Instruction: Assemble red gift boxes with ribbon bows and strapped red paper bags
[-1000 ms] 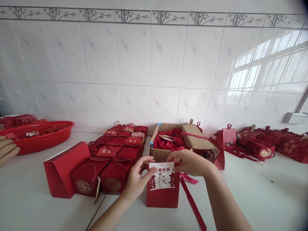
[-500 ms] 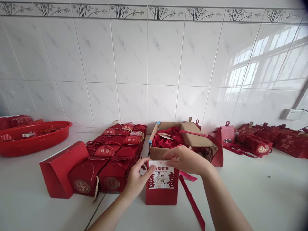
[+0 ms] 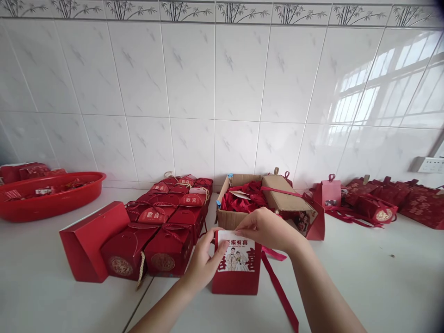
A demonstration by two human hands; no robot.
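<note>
A red gift box (image 3: pixel 236 284) stands upright on the table in front of me. Against its front lies a white card (image 3: pixel 237 267) printed with a wedding couple and red characters. My left hand (image 3: pixel 207 254) grips the card and the box at their upper left, thumb across the card's face. At the card's top edge, my right hand (image 3: pixel 262 230) has its fingertips pinched together, covering the spot where the hole is. Whether a ribbon is also between them is hidden. A dark red ribbon (image 3: pixel 280 289) trails from behind the box toward the table's front.
Rows of tied red boxes (image 3: pixel 163 263) stand at left, beside a plain red box (image 3: pixel 92 249). A red basin (image 3: pixel 52 206) is farther left. Behind my hands is a cardboard carton (image 3: pixel 232 217) of red ribbon. More red gift bags (image 3: pixel 419 206) stand at far right.
My right fingertips have closed together and come down onto the card's top edge over its hole. The card sits slightly tilted at its left; the box stays in place on the table.
</note>
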